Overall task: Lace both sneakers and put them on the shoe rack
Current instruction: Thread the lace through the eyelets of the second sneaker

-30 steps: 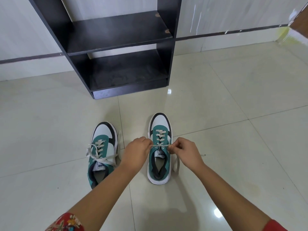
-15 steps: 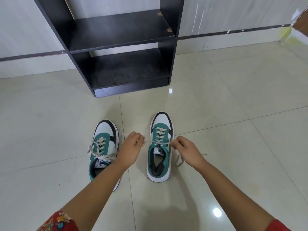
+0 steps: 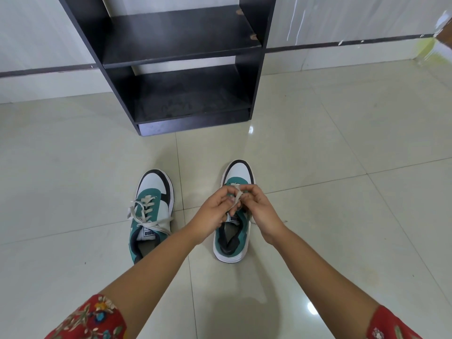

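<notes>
Two green, white and black sneakers stand on the tiled floor, toes pointing at the rack. The left sneaker (image 3: 151,211) has cream laces tied loosely, with ends trailing over its sides. Over the tongue of the right sneaker (image 3: 238,172), my left hand (image 3: 215,211) and my right hand (image 3: 256,206) meet, both pinching the cream lace (image 3: 236,195) between their fingertips. The hands hide most of that shoe's lacing. The black shoe rack (image 3: 181,57) stands beyond the shoes with two bare shelves.
Glossy cream floor tiles spread all around the sneakers. The rack stands against a pale wall with a dark stripe (image 3: 342,42). A yellowish patch (image 3: 428,50) shows at the far right corner.
My hands were spread apart, pulling the lace ends sideways; now they have come together above the right sneaker's tongue with the lace gathered between them.
</notes>
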The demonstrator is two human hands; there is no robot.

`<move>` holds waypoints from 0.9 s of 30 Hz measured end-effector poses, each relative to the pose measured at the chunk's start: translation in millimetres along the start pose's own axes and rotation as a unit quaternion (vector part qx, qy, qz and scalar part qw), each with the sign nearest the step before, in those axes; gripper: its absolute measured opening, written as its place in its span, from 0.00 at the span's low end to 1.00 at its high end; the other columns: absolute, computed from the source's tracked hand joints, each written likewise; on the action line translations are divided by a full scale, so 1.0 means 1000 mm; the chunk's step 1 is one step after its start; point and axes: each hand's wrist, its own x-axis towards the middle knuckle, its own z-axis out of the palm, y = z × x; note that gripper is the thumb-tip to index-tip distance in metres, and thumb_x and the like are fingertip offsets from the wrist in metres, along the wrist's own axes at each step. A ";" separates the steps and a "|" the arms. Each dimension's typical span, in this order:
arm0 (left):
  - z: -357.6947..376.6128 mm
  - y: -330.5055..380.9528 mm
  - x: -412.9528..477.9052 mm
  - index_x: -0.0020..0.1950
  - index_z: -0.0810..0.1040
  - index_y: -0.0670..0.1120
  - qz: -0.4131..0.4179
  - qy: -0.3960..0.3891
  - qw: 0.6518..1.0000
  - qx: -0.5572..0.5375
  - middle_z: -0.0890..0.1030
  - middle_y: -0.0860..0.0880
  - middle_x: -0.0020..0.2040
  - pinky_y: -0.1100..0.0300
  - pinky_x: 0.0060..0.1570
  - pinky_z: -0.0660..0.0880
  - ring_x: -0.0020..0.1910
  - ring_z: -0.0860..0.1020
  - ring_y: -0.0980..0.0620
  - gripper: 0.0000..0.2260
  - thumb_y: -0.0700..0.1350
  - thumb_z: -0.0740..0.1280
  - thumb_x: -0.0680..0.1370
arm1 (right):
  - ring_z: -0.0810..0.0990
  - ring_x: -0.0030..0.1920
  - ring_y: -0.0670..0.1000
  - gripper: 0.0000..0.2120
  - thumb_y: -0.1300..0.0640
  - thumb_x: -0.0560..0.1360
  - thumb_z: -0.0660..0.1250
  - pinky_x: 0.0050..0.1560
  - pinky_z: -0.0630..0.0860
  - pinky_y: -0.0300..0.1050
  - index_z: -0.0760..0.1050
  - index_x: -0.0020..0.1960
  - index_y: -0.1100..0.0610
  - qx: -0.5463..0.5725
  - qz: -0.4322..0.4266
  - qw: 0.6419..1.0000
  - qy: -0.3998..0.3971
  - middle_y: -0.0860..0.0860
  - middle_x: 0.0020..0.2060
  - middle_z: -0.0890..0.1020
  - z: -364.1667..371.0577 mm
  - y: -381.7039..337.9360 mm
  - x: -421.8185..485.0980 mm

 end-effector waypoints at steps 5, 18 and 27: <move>-0.008 -0.002 0.010 0.60 0.66 0.57 -0.088 0.025 0.993 -0.074 0.74 0.50 0.31 0.68 0.20 0.55 0.21 0.60 0.58 0.12 0.44 0.61 0.80 | 0.75 0.34 0.44 0.07 0.66 0.79 0.56 0.41 0.72 0.31 0.65 0.50 0.55 -0.004 -0.025 0.998 -0.049 0.48 0.28 0.79 0.000 0.000 -0.001; -0.010 -0.005 0.013 0.41 0.74 0.42 0.019 0.120 0.991 0.048 0.80 0.51 0.38 0.69 0.29 0.70 0.28 0.75 0.62 0.05 0.40 0.69 0.74 | 0.75 0.30 0.47 0.09 0.61 0.80 0.54 0.39 0.74 0.38 0.70 0.43 0.58 0.019 0.021 0.999 0.046 0.52 0.26 0.76 -0.002 0.002 0.014; -0.022 -0.011 0.021 0.44 0.74 0.45 0.360 0.079 0.705 0.607 0.82 0.47 0.38 0.56 0.26 0.75 0.31 0.77 0.46 0.08 0.37 0.70 0.69 | 0.73 0.28 0.49 0.11 0.58 0.79 0.58 0.39 0.72 0.40 0.77 0.45 0.60 -0.039 0.065 0.997 -0.006 0.51 0.24 0.74 -0.001 -0.008 0.022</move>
